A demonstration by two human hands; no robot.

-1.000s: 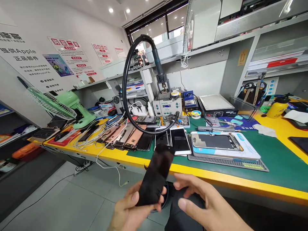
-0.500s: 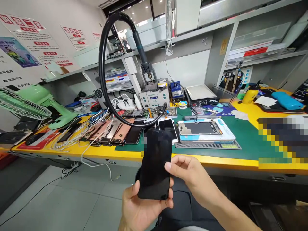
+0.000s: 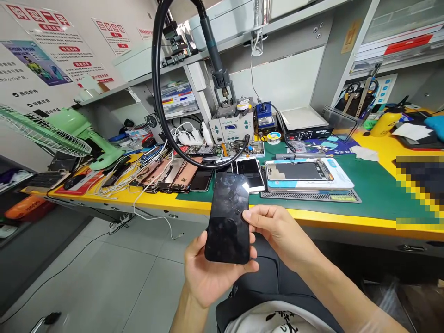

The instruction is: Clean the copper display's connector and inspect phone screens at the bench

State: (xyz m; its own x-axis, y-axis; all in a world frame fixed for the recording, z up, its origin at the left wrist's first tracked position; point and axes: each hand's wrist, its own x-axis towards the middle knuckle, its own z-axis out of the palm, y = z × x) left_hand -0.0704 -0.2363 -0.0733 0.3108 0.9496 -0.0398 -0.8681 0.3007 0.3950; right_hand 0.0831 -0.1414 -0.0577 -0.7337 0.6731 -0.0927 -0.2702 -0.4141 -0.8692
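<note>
A black smartphone with a dark, smudged screen is held upright in front of the bench edge, its glass facing me. My left hand cradles it from below, thumb on the left side and fingertips curling around the right edge. With thumb and bent fingers, my right hand pinches the phone's right edge near mid-height. Behind the phone's top, a white phone lies on the green mat. An opened phone part with a dark panel rests on a white and blue tray to the right.
Several phone shells and tangled white cables lie on the left of the yellow bench. A hot air station with a black hose stands behind. A green fan is at far left, a yellow bottle at right.
The view has shifted downward and left, so the bench appears further right. The phone is tilted differently, and bright reflections and smudges now show on its screen. Both hands keep their hold.
</note>
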